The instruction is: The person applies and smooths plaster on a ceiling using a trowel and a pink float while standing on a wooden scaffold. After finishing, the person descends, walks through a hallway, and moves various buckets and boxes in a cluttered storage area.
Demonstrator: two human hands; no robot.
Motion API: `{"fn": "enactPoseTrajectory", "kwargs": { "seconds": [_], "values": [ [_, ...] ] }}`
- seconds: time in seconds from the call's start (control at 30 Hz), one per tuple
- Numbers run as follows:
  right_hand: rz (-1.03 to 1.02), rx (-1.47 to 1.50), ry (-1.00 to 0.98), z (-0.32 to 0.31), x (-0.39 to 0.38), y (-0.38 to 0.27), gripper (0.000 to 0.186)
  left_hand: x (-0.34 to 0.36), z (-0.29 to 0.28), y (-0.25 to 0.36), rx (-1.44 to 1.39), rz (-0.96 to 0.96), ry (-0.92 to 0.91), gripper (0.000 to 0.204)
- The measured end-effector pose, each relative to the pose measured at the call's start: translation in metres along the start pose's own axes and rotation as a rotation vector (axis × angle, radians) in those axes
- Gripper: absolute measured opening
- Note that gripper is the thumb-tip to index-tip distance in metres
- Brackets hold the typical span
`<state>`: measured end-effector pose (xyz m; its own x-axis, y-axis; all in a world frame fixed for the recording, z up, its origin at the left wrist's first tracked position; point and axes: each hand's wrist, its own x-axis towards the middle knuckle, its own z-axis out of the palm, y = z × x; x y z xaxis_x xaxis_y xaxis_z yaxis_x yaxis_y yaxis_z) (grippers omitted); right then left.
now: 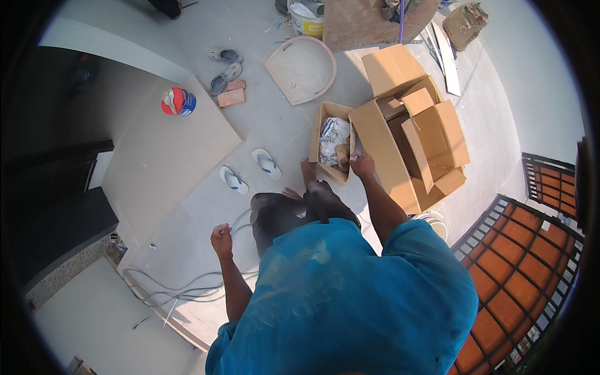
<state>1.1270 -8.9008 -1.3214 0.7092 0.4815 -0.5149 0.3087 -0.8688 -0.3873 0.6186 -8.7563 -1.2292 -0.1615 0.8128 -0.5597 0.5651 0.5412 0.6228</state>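
Observation:
In front of my feet stands a small open cardboard box (333, 173) with crumpled white and brown paper (335, 132) in it. My right hand (362, 165) is at the near right edge of this box, its fingers closed on the rim. Off to the left, my left hand (221, 240) hangs over the floor, well apart from the box. Its fingers are curled closed, and whether something small is in them I cannot make out. A larger open cardboard box (382, 153), flaps up and cardboard pieces inside, stands right beside the small one.
White flip-flops (267, 164) lie left of my feet. Grey clogs (226, 78) and bricks (232, 96) are farther off, near a pinkish basin (301, 70). A red and blue bucket (179, 101) stands on the left ledge. Loose hose (181, 293) coils at lower left; a barred gate (512, 275) is right.

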Motion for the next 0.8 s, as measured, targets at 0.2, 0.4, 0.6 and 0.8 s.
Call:
{"fn": "enactPoseTrajectory", "kwargs": {
  "seconds": [0.2,0.4,0.6,0.8],
  "values": [
    [-0.054,0.035,0.059,0.002,0.028,-0.006,0.024,0.057,0.007,0.007,0.302,0.221,-0.033,0.027],
    [0.057,0.010,0.043,0.029,0.022,-0.010,0.016,0.116,-0.016,-0.066,0.496,-0.104,-0.175,0.032],
    [0.122,0.028,0.077,0.044,-0.001,-0.059,0.023,0.199,-0.038,-0.020,0.093,-0.299,-0.213,0.020],
    [0.079,0.022,0.114,0.038,-0.009,-0.137,0.027,0.317,-0.045,0.106,-0.002,-0.102,-0.284,0.024]
  ]
}}
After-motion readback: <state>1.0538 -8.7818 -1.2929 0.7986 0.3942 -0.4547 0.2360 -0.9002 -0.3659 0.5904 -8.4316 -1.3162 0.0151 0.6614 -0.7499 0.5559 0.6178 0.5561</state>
